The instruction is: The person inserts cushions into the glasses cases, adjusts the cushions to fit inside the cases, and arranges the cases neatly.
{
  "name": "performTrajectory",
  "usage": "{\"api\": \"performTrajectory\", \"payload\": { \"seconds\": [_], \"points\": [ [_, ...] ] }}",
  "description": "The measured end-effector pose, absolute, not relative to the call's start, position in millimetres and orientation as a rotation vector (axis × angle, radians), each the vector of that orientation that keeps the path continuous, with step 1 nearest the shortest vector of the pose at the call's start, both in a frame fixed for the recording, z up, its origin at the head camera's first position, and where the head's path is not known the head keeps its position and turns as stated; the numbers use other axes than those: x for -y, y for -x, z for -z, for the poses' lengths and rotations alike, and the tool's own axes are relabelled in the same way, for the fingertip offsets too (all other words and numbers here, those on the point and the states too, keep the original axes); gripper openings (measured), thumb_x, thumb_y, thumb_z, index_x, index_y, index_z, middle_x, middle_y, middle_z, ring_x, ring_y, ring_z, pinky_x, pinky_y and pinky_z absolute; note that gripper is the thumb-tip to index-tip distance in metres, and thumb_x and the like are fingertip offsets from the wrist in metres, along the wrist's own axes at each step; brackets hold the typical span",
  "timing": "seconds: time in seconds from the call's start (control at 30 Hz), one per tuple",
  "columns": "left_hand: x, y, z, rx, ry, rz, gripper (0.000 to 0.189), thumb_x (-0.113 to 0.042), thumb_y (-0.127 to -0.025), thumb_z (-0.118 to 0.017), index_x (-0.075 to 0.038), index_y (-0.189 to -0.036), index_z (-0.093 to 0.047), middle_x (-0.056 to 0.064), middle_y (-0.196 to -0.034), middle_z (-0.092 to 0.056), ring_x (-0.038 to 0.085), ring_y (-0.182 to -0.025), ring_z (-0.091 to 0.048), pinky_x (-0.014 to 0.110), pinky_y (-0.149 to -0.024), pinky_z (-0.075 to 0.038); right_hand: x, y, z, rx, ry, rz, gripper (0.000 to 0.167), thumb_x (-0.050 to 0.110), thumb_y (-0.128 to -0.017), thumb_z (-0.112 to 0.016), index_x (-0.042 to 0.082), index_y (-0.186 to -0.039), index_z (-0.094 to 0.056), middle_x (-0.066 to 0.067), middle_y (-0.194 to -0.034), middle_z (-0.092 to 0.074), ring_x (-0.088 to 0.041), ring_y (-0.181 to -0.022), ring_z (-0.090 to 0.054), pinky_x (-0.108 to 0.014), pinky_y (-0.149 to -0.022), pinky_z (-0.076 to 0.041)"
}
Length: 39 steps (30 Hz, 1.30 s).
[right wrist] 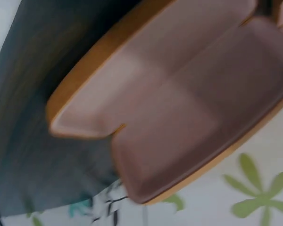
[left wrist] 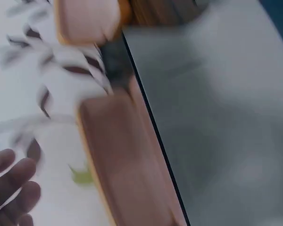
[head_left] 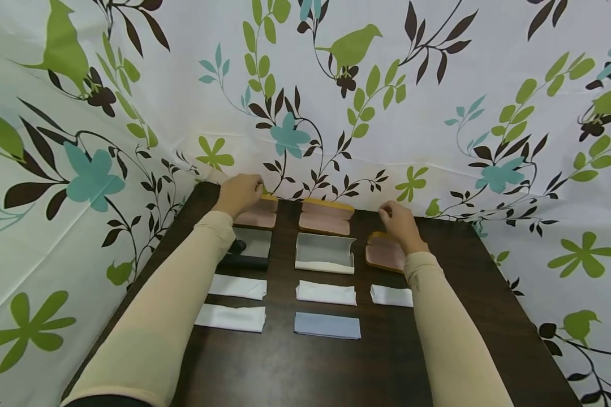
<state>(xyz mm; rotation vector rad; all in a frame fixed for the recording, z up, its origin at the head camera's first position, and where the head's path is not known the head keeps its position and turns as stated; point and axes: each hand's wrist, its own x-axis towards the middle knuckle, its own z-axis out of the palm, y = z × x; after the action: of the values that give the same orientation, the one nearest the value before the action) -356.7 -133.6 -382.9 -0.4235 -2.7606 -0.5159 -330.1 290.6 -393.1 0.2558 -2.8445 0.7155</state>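
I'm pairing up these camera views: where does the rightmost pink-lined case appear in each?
Head: the rightmost pink-lined case is right of centre, partly hidden by the right hand.
Left wrist: not in it; the leftmost case shows instead.
Right wrist: large, slanting across the middle.
Shared landmark: the white leaf-printed sheet.

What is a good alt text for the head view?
A person's left hand and right hand hover near three orange cases, a black case and a white case, all open on a dark table. Nearer the viewer lie four white cloths and a blue cloth; patterned fabric hangs behind.
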Motion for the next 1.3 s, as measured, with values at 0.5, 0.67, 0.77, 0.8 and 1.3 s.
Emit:
{"api": "performTrajectory", "payload": {
  "seconds": [0.5,0.67,0.77,0.8,1.3],
  "points": [
    [75,279,414,2.859,0.92,0.449,0.014,-0.023,-0.101,-0.064,-0.015,-0.1,-0.075,-0.003,-0.083,-0.07,0.012,-0.066,-0.058,0.036,-0.063,-0.053,-256,248,431,3.173,-0.877,-0.55,0.009,0.007,-0.094,-0.072,0.001,-0.101,-0.074,-0.003,-0.091,-0.07,-0.018,-0.083,-0.065,-0.039,-0.076,-0.056],
    [54,252,436,2.88,1.028,0.412,0.016,-0.029,-0.1,-0.065,-0.018,-0.094,-0.074,-0.006,-0.078,-0.067,0.008,-0.062,-0.057,0.033,-0.058,-0.051,-248,236,444,3.259,-0.889,-0.562,0.015,0.011,-0.091,-0.077,0.002,-0.103,-0.073,-0.004,-0.094,-0.07,-0.013,-0.083,-0.062,-0.036,-0.075,-0.054],
    [44,242,450,2.851,1.05,0.365,0.02,-0.034,-0.099,-0.068,-0.018,-0.087,-0.07,-0.006,-0.072,-0.065,0.009,-0.059,-0.057,0.031,-0.054,-0.05,-243,233,450,3.301,-0.785,-0.48,0.017,0.014,-0.089,-0.079,0.004,-0.1,-0.071,-0.004,-0.093,-0.068,-0.014,-0.08,-0.059,-0.038,-0.073,-0.052],
    [41,240,454,2.839,1.047,0.349,0.021,-0.035,-0.098,-0.069,-0.018,-0.085,-0.07,-0.006,-0.072,-0.065,0.009,-0.059,-0.057,0.031,-0.053,-0.05,-242,232,452,3.307,-0.751,-0.453,0.016,0.014,-0.089,-0.08,0.005,-0.098,-0.071,-0.004,-0.092,-0.067,-0.015,-0.079,-0.057,-0.038,-0.073,-0.051],
    [18,233,476,2.935,0.942,0.276,0.034,-0.04,-0.078,-0.085,-0.019,-0.071,-0.059,-0.007,-0.068,-0.056,0.01,-0.061,-0.054,0.031,-0.052,-0.046,-235,227,463,3.334,-0.638,-0.371,0.026,0.009,-0.081,-0.085,0.011,-0.083,-0.06,0.002,-0.074,-0.053,-0.015,-0.068,-0.048,-0.036,-0.063,-0.044]
  ]
}}
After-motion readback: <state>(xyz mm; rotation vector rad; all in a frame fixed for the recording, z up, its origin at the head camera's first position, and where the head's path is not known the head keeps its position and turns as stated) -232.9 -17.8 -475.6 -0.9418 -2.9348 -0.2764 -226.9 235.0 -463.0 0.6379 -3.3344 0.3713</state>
